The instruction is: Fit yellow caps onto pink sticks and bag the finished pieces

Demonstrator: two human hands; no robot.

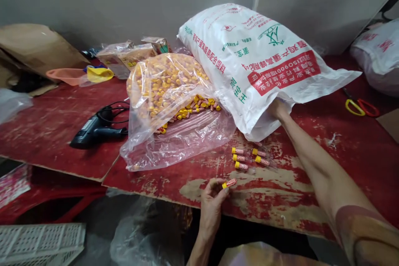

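My left hand (213, 199) pinches a small clear tube (230, 183) with a yellow cap and pink-and-white grains inside, just over the table's front edge. Reaching into the mouth of a large white woven sack (230, 45) with red and green print is my right hand (277, 109); its fingers are hidden inside. Between the hands, several capped tubes (241, 166) lie on the table in two loose columns, with clear wrapping at their ends. To the left of the sack, a big clear plastic bag (174, 91) holds a heap of the same yellow-capped tubes, its open side facing me.
A black heat gun (93, 129) with a cable lies left on the worn red table (77, 158). Behind are boxes (137, 55), an orange scoop (67, 75) and a yellow scoop (99, 74). Scissors (361, 107) and another sack (380, 54) are at the right.
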